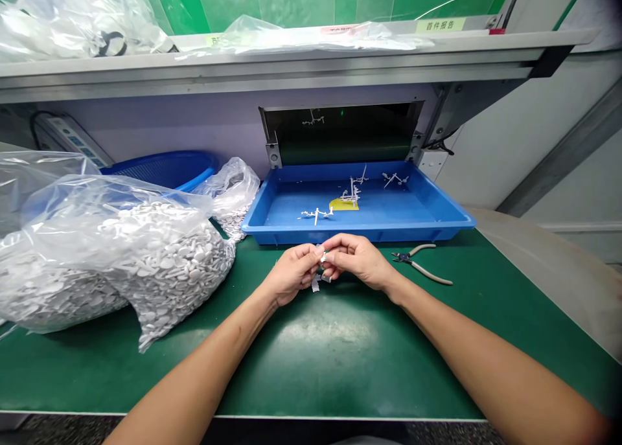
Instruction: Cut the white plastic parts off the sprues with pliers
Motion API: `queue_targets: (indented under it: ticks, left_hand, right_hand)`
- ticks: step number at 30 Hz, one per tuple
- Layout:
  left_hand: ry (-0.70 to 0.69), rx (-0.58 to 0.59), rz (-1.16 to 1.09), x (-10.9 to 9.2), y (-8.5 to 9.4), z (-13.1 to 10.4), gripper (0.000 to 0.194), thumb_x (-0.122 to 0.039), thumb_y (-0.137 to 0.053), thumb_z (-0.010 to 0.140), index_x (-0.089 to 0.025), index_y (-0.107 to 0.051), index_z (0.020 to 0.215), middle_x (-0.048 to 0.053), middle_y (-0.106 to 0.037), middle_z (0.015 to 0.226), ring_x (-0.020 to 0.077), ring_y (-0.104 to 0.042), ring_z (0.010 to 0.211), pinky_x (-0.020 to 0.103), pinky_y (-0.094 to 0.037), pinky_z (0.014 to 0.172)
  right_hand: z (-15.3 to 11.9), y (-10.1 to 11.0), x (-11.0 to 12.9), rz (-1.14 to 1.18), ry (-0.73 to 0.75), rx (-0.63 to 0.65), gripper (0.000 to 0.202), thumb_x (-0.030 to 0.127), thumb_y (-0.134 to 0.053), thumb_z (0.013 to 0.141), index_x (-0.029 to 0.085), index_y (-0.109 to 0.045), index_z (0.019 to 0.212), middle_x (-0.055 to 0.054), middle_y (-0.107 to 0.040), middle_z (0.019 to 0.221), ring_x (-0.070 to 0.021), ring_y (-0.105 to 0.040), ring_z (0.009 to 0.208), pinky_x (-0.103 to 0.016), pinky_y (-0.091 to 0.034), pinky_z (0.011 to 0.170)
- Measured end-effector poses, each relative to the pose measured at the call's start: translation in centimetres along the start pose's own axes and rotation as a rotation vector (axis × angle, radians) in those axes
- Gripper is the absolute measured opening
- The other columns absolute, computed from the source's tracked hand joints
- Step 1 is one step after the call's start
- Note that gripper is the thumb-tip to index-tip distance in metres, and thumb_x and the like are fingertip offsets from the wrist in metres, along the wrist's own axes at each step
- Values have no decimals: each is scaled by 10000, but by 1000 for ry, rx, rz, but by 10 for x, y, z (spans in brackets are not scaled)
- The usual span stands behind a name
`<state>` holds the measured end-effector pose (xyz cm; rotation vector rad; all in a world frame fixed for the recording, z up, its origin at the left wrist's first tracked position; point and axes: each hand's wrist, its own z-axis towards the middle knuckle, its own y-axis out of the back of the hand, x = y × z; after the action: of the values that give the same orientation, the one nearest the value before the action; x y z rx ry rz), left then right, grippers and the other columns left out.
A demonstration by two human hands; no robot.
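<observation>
My left hand [293,273] and my right hand [357,260] meet over the green table, just in front of the blue tray [359,232]. Both are closed, fingertips pinching a small white plastic part [323,258] between them. Below the fingers more white pieces [315,283] show; whether they are held or lie on the table I cannot tell. Inside the tray are several white branched plastic sprues [317,214] and a yellow patch [344,205]. Pliers with pale handles [427,273] lie open on the table to the right of my right hand.
Clear bags full of small white parts [170,257] fill the table's left side, with a blue basket [160,166] and a smaller bag [236,195] behind. A metal-edged shelf [291,72] crosses above. Behind the tray is a dark opening [340,134].
</observation>
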<state>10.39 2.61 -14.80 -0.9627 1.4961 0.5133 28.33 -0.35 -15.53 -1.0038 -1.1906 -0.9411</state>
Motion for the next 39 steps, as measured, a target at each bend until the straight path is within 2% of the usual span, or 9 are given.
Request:
queue_targets:
  ticks: [5, 13, 20, 25, 27, 30, 34, 37, 39]
  left_hand:
    - [11, 57, -35, -1, 1, -1, 385, -476, -708, 792, -140, -523, 756, -61, -396, 589, 10, -272, 411, 144, -132, 379]
    - [0, 59, -95, 0, 0, 1, 373, -448, -692, 819, -146, -485, 749, -62, -407, 606, 6, -276, 408, 124, -143, 361]
    - [-68, -140, -222, 2, -1, 7, 365, -395, -736, 782, -148, -472, 731, -65, -418, 605, 2, -287, 398, 107, -163, 333]
    - [-170, -392, -474, -2, 16, 16, 293, -296, -726, 761, -153, -472, 736, -74, -421, 579, 9, -295, 375, 118, -181, 303]
    - [-202, -433, -525, -5, 22, 16, 257, -262, -702, 762, -161, -466, 743, -66, -445, 593, 21, -350, 391, 123, -222, 306]
    - [-190, -425, -525, -7, 21, 14, 221, -235, -700, 744, -153, -500, 790, -9, -568, 720, 42, -473, 474, 124, -292, 331]
    - [-133, -353, -452, -6, 17, 11, 230, -227, -718, 730, -143, -517, 802, 0, -582, 767, 24, -472, 491, 103, -287, 343]
    - [-98, -308, -423, -4, 20, 10, 212, -176, -707, 709, -151, -545, 844, -9, -567, 761, 36, -490, 506, 104, -287, 351]
    - [-70, -280, -399, -3, 20, 8, 208, -151, -684, 701, -145, -583, 883, 4, -571, 766, 54, -509, 516, 117, -285, 348]
  right_hand:
    - [-1, 0, 0, 9, 30, -28, 286, 370, -700, 790, 149, -636, 960, -32, -702, 780, -162, -688, 669, -285, -589, 623]
    - [1, -2, -4, -18, 83, -88, 251, 350, -684, 809, 176, -643, 985, -24, -694, 807, -172, -679, 697, -287, -577, 620]
    - [-3, -11, -5, -361, 336, -169, 190, 260, -637, 858, 220, -709, 1030, -36, -702, 996, -172, -659, 914, -301, -532, 836]
    - [-5, -12, -3, -497, 426, -108, 140, 218, -608, 876, 214, -727, 950, -34, -700, 998, -160, -646, 933, -275, -510, 826]
    - [-4, -6, -6, -580, 408, -131, 135, 221, -599, 885, 213, -721, 943, -32, -696, 987, -155, -640, 912, -269, -499, 802]
    - [-3, 5, -14, -808, 298, -63, 131, 253, -656, 852, 229, -710, 969, -22, -672, 964, -144, -623, 816, -268, -478, 745]
    - [-3, 13, -24, -1057, 219, 104, 119, 269, -691, 823, 233, -699, 937, -18, -635, 929, -136, -585, 744, -269, -452, 704]
    - [-2, 13, -24, -1064, 236, 75, 66, 241, -621, 876, 220, -683, 871, -4, -636, 840, -130, -577, 709, -259, -441, 678]
    - [-2, 11, -20, -1008, 288, -24, 91, 249, -595, 905, 228, -683, 911, 2, -651, 834, -134, -594, 734, -259, -449, 698]
